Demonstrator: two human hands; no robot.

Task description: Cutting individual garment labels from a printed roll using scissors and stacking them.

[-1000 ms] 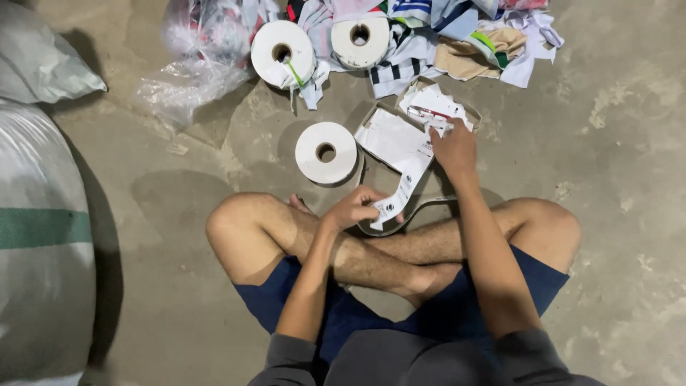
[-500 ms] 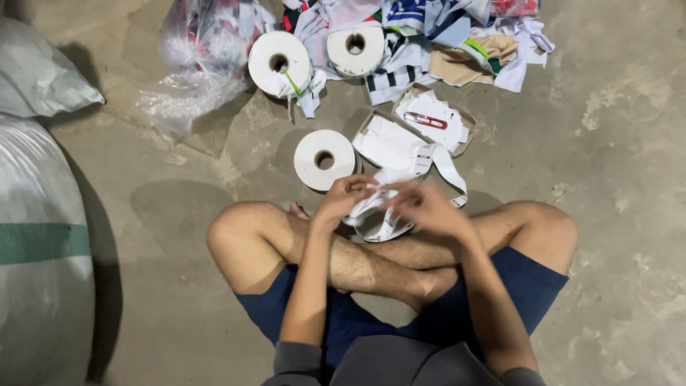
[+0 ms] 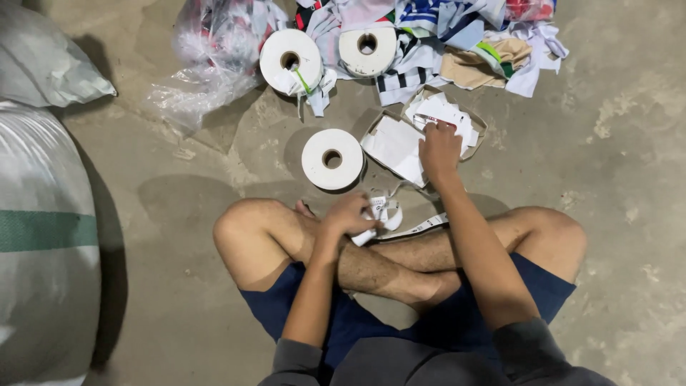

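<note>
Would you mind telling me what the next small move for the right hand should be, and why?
Probably close the right hand on one white slip from the shallow cardboard tray and lift it, since its fingers already rest on that pile while the left hand holds a bunch of white strip over the legs.

White label strips [image 3: 382, 214] bunched in left hand [image 3: 348, 214]. Beyond them: cardboard box [image 3: 389, 129] of white labels [image 3: 439, 111], right hand [image 3: 439, 149] on it.

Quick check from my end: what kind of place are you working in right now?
Likely a small garment or label workshop, worked at floor level. The person sits cross-legged on a bare concrete floor, with white tape rolls in front, a heap of fabric scraps beyond, and big stuffed sacks alongside.
</note>
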